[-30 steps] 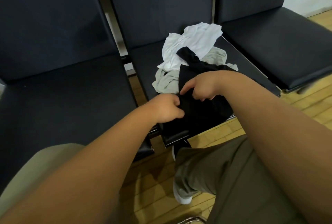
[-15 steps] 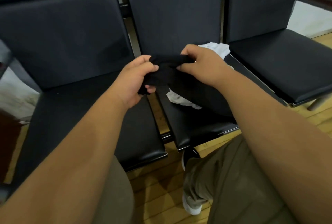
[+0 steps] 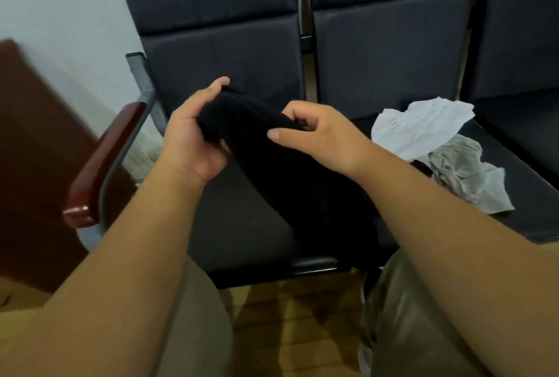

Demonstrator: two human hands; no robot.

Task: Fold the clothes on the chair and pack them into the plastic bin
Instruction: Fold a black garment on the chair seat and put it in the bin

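Note:
A black garment (image 3: 281, 171) hangs in the air in front of the left dark chair seat (image 3: 242, 231). My left hand (image 3: 193, 137) grips its upper left end, thumb up. My right hand (image 3: 320, 134) pinches the cloth at its upper right, fingers curled. The lower part of the garment drapes down toward my knees. On the neighbouring seat (image 3: 514, 165) to the right lie a white garment (image 3: 423, 125) and a pale grey-green garment (image 3: 465, 177), both crumpled. No plastic bin shows in the head view.
A row of dark padded chairs fills the back. A reddish wooden armrest (image 3: 99, 165) on a metal frame stands at the left, with a dark brown cabinet (image 3: 33, 149) beyond it. My knees in olive trousers sit low in view over a wooden floor (image 3: 290, 325).
Both hands lifted the black garment off the pile and carried it left, over the left chair. The view swung left, so the remaining clothes now lie at the right.

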